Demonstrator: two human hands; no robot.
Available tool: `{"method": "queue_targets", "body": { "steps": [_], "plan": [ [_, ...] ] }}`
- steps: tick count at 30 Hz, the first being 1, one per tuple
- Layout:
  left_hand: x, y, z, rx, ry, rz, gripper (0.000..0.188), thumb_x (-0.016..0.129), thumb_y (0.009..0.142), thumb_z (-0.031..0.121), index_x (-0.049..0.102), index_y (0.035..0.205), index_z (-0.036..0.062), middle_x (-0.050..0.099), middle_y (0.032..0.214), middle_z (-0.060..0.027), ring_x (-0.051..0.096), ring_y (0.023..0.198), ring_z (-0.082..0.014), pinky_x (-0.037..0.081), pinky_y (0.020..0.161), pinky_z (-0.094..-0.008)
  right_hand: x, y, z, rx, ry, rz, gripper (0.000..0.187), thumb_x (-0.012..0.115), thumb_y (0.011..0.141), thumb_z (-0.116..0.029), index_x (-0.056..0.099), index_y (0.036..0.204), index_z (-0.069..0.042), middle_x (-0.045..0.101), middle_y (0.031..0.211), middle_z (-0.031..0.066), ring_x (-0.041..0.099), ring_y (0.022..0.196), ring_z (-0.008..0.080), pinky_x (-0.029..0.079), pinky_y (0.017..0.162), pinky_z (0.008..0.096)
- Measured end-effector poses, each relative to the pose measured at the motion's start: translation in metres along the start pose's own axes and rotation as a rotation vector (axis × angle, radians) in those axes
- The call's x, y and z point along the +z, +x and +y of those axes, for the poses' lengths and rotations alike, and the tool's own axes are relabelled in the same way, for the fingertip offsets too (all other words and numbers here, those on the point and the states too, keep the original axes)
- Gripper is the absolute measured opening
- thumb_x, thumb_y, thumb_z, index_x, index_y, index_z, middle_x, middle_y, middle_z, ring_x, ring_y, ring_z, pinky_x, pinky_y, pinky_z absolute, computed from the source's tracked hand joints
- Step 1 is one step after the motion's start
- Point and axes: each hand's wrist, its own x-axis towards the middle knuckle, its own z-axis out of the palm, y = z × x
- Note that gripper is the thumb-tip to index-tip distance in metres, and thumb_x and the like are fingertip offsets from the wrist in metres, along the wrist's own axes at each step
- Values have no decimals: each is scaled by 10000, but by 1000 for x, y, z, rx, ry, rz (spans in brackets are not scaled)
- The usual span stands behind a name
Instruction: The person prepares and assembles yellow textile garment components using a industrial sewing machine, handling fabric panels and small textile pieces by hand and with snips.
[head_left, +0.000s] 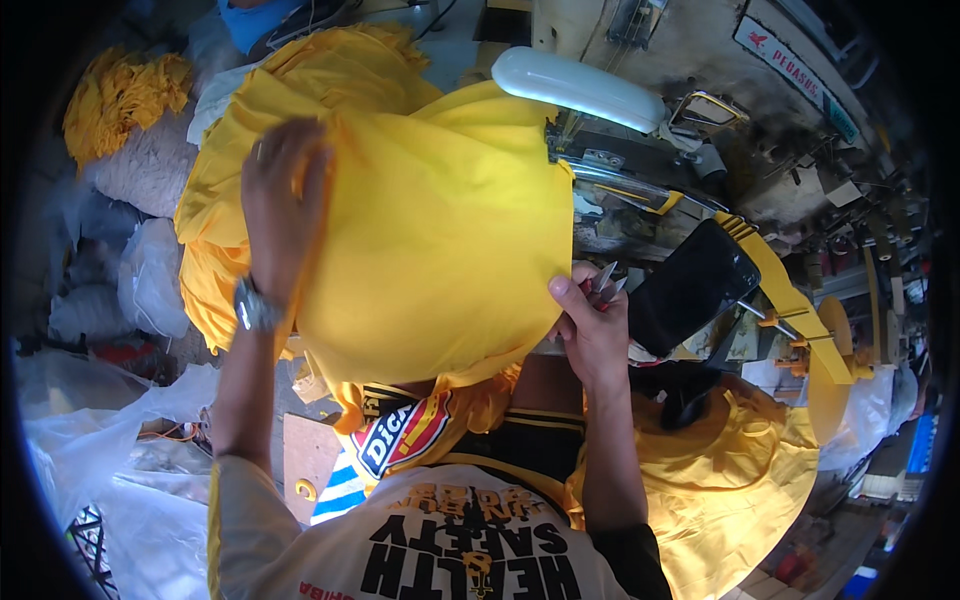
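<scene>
You're likely aligning yellow fabric (pixel 440 225), right hand (pixel 596 325) holding its edge and snips (pixel 604 279), left hand's (pixel 283 205) grip unclear; next needs even tension.

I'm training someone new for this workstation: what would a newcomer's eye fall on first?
First, the bright yellow fabric across the middle, with the left hand over its left part and the right hand gripping its right edge along with small metal snips. Next, the dark-screened smartphone just right of that hand. Above the fabric's upper right, the long white lamp also stands out.
</scene>
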Motion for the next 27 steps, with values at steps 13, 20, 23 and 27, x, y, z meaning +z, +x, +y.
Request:
{"method": "queue_targets", "body": {
  "steps": [13, 20, 23, 27],
  "plan": [
    [-34, -104, 40, -323, -101, -15, 111, 601, 880, -65, 598, 980, -19, 599, 772, -87, 534, 652, -128, 427, 605, -231, -4, -1, 3, -20, 12, 31, 100, 721, 842, -47, 650, 825, 22, 594, 660, 18, 455, 473, 35, 353, 432, 182],
    [-43, -45, 22, -157, -98, 69, 123, 646, 865, -46, 634, 978, 3, 645, 861, -41, 512, 650, -60, 403, 576, -197, 2, 4, 1, -30, -1, 30, 121, 738, 827, -44, 644, 867, 20, 619, 712, 27, 452, 483, 31, 364, 444, 185],
    [-42, -28, 22, -82, -100, 80, 132, 662, 861, -31, 639, 984, 9, 657, 881, -39, 513, 644, -62, 400, 570, -197, 2, 8, 3, -63, -43, 3, 129, 730, 842, -60, 641, 898, 16, 605, 696, 16, 454, 484, 23, 357, 440, 173],
    [-43, -4, 36, -80, -104, 54, 104, 686, 824, -50, 632, 897, -1, 669, 852, -95, 638, 720, -175, 476, 610, -255, 1, 16, 5, -124, -177, 8, 128, 718, 861, -86, 618, 884, -9, 571, 664, -10, 440, 481, 6, 346, 434, 166]
  ]
}}
